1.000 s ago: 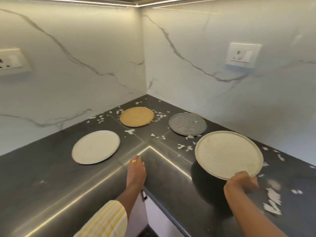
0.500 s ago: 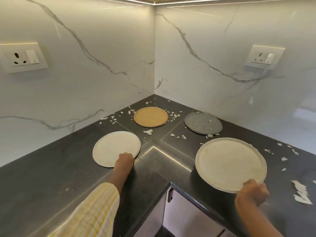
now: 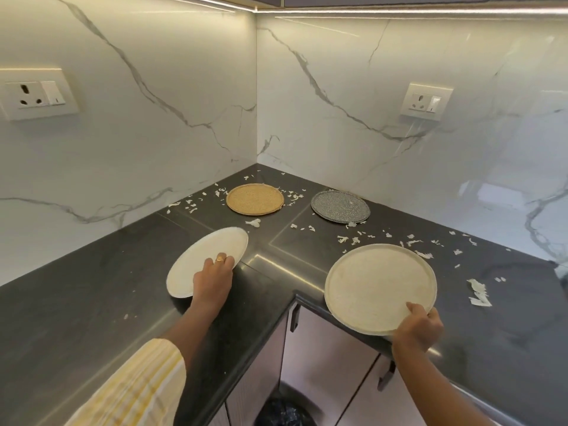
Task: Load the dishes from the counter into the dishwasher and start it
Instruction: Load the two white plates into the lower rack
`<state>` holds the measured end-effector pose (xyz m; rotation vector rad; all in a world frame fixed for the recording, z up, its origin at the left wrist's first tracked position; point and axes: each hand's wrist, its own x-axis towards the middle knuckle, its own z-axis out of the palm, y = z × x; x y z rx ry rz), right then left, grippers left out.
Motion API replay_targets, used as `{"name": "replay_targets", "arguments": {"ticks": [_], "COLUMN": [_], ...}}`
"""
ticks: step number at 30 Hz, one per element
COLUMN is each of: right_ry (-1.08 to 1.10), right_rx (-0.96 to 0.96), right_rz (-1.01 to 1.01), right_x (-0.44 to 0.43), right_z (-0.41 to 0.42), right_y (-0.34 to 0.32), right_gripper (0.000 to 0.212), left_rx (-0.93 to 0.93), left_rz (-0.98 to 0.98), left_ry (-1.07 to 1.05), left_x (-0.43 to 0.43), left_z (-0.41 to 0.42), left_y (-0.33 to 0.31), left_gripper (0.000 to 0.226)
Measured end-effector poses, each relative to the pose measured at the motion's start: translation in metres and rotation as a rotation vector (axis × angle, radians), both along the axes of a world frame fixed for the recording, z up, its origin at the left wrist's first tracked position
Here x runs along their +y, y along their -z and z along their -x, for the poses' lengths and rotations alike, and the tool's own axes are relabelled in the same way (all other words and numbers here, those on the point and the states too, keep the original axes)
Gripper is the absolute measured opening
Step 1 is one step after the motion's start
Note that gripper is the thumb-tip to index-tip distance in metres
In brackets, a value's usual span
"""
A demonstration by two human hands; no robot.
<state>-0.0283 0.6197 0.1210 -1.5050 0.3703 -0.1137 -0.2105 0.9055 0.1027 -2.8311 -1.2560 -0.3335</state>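
**Head view.**

- **Left hand** (image 3: 213, 278): the grip is closed on the near right rim of the small white plate (image 3: 199, 259), fingers over its top face. The plate is tilted above the worktop (image 3: 92, 302) and extends away and to the left of the grip.
- **Right hand** (image 3: 419, 329): the grip clamps the near rim of the large cream plate (image 3: 379, 287), thumb on top. The plate extends away and to the left, overhanging the worktop's front edge.
- **Next move:** each plate lies ahead of its grip, so withdrawal probably runs toward the body. The dishwasher is not in view.
- **Remaining dishes:** the tan plate (image 3: 254, 199) lies nearer the left hand and the grey speckled plate (image 3: 340, 206) nearer the right.
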Motion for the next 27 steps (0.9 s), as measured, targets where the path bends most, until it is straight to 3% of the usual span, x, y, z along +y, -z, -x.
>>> {"name": "replay_targets", "arguments": {"ticks": [6,13,16,22,27], "right_ry": [-0.088,-0.333,-0.382,-0.399,-0.312], "right_rx": [-0.111,-0.324,-0.379,-0.342,-0.276], "right_rz": [0.009,0.144,0.214,0.489,0.629], "right_x": [-0.048,-0.159,-0.217,-0.33,-0.398], "right_z": [0.04,0.111,0.14,0.179,0.206], "right_y": [-0.01,-0.003,0.017,0.051,0.067], "right_gripper": [0.028,0.014,0.011,0.015,0.02], "left_rx": [-0.267,-0.546,-0.663,-0.639,-0.595], "left_rz": [-0.069,0.103,0.282,0.637,0.822], "left_ry": [0.134,0.295,0.332,0.31,0.282], "left_x": [-0.08,-0.246,-0.32,-0.432,-0.508], "left_z": [0.014,0.036,0.054,0.076,0.09], "left_y": [-0.038,-0.052,-0.044,-0.012,0.006], "left_gripper": [0.015,0.018,0.016,0.03,0.025]}}
